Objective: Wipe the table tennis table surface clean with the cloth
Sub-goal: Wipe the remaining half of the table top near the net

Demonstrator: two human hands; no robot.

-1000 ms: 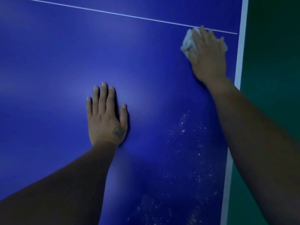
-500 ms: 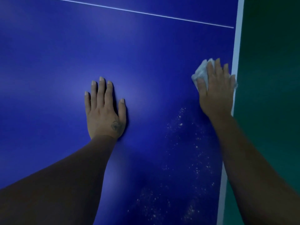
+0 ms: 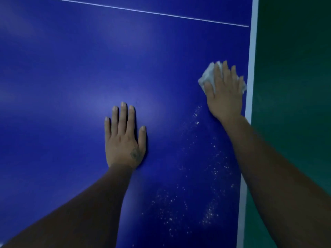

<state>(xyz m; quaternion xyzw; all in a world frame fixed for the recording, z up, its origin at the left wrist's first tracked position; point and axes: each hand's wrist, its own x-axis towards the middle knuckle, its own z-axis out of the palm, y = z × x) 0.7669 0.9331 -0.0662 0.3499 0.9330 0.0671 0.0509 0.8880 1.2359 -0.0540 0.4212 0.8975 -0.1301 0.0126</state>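
The broad, smooth blue tabletop [image 3: 71, 77] gives open sweeping room leftward; its white right border [image 3: 251, 68] marks the drop to green floor [image 3: 295, 104]. The left hand [image 3: 123, 140] rests flat, fingers straight. The right hand [image 3: 223, 92] presses the soft, light, crumpled white cloth [image 3: 207, 76] just beside that border, fingers spread flat. Pale dust specks [image 3: 197, 158] lie nearer; palm pressure should suffice.
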